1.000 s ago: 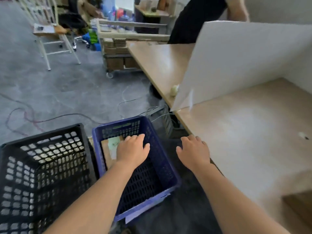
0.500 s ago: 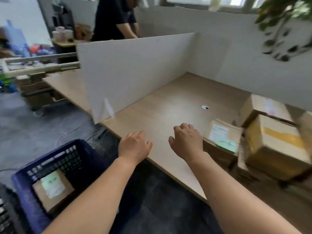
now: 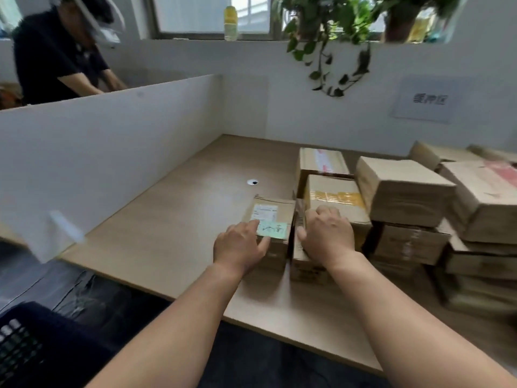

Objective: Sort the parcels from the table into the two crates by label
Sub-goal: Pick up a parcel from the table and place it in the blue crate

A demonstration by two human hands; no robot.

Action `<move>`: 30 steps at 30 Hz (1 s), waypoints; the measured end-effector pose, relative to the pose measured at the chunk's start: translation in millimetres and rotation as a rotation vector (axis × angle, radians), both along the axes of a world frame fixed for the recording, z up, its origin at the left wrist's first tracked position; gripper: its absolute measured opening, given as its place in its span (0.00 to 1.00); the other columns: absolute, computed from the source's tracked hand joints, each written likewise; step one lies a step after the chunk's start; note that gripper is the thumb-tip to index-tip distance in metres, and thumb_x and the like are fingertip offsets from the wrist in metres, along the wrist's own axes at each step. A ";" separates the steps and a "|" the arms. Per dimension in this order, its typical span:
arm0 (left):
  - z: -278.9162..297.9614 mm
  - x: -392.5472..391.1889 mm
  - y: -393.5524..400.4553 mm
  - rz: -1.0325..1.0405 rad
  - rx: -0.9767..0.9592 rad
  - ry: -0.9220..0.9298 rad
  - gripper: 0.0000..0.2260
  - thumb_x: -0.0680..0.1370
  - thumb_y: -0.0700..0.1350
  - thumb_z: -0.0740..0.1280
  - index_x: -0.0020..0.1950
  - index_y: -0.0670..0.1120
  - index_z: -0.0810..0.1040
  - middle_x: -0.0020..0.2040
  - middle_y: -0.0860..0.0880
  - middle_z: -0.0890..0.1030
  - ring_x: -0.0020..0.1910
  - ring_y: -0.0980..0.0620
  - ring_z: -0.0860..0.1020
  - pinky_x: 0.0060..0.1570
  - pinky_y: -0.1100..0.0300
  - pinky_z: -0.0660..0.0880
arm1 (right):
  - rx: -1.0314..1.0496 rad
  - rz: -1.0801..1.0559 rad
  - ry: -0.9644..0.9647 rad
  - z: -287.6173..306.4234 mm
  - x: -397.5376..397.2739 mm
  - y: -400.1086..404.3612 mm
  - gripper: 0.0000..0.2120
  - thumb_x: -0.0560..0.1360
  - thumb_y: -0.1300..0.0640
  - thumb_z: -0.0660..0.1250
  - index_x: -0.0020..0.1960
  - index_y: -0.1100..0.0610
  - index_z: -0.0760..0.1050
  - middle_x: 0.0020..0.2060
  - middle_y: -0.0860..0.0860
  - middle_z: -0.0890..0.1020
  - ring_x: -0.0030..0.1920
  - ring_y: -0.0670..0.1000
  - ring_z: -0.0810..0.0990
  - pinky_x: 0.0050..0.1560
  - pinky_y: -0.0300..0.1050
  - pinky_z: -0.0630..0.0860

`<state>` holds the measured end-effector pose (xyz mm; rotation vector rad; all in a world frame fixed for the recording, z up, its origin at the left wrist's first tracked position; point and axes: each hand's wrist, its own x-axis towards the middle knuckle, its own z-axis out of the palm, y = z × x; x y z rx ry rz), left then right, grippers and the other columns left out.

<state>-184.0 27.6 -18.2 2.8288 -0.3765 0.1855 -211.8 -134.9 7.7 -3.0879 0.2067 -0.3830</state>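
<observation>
A small brown parcel point(image 3: 275, 211) with a white label and a green handwritten slip lies on the wooden table point(image 3: 173, 219). My left hand point(image 3: 237, 247) touches its near left corner, fingers on top and thumb against the front face. My right hand point(image 3: 327, 236) rests on the neighbouring parcel with yellow tape point(image 3: 335, 191), its thumb at the gap between the two boxes. Neither hand has lifted anything. A corner of the blue crate point(image 3: 25, 340) shows at the bottom left, on the floor. The black crate is out of view.
Several more brown parcels point(image 3: 400, 189) are stacked along the table's right side, up to the wall. A white divider board point(image 3: 98, 152) stands on the left. Behind it another person point(image 3: 56, 57) works. Plants hang over the back wall.
My view swung right from the crates to the table. Both hands moved from over the blue crate, across the table edge, onto the parcels.
</observation>
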 end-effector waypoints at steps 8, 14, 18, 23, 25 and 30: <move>2.1 32.8 -64.9 -0.188 -0.070 0.073 0.25 0.81 0.58 0.56 0.74 0.49 0.64 0.70 0.47 0.71 0.68 0.47 0.69 0.60 0.51 0.70 | 0.122 -0.312 0.010 -12.0 2.6 -69.2 0.22 0.80 0.46 0.58 0.67 0.59 0.69 0.63 0.58 0.73 0.63 0.57 0.71 0.60 0.50 0.71; -1.4 69.3 -108.3 -0.248 -0.257 0.241 0.23 0.81 0.57 0.57 0.72 0.47 0.65 0.69 0.46 0.72 0.67 0.46 0.70 0.61 0.52 0.70 | 0.331 -0.466 0.044 -21.0 18.8 -103.3 0.24 0.81 0.44 0.57 0.68 0.60 0.68 0.64 0.59 0.74 0.64 0.59 0.72 0.61 0.53 0.71; -13.0 87.9 -126.2 -0.276 -0.406 0.443 0.23 0.81 0.56 0.58 0.73 0.47 0.64 0.70 0.46 0.71 0.68 0.46 0.70 0.62 0.52 0.70 | 0.513 -0.528 0.093 -29.9 31.0 -113.6 0.24 0.81 0.43 0.55 0.67 0.60 0.69 0.63 0.59 0.76 0.62 0.60 0.75 0.59 0.53 0.71; -30.3 103.1 -133.8 -0.254 -0.417 0.597 0.27 0.79 0.58 0.61 0.74 0.49 0.60 0.71 0.47 0.70 0.69 0.46 0.69 0.61 0.52 0.71 | 0.696 -0.575 0.113 -40.1 39.6 -114.9 0.23 0.80 0.44 0.59 0.66 0.60 0.68 0.62 0.59 0.77 0.61 0.61 0.76 0.56 0.50 0.71; -31.5 105.4 -133.7 -0.234 -0.462 0.604 0.26 0.79 0.56 0.63 0.74 0.48 0.61 0.70 0.47 0.71 0.68 0.46 0.70 0.59 0.54 0.71 | 0.739 -0.568 0.097 -39.1 43.3 -115.8 0.22 0.79 0.44 0.61 0.65 0.60 0.69 0.61 0.58 0.78 0.61 0.60 0.76 0.55 0.49 0.71; -21.6 107.9 -123.4 -0.204 -0.595 0.508 0.24 0.78 0.55 0.65 0.72 0.52 0.65 0.67 0.49 0.73 0.64 0.46 0.72 0.58 0.53 0.72 | 0.787 -0.484 0.057 -33.1 42.6 -113.9 0.25 0.75 0.49 0.67 0.69 0.57 0.67 0.63 0.55 0.76 0.63 0.57 0.74 0.58 0.48 0.71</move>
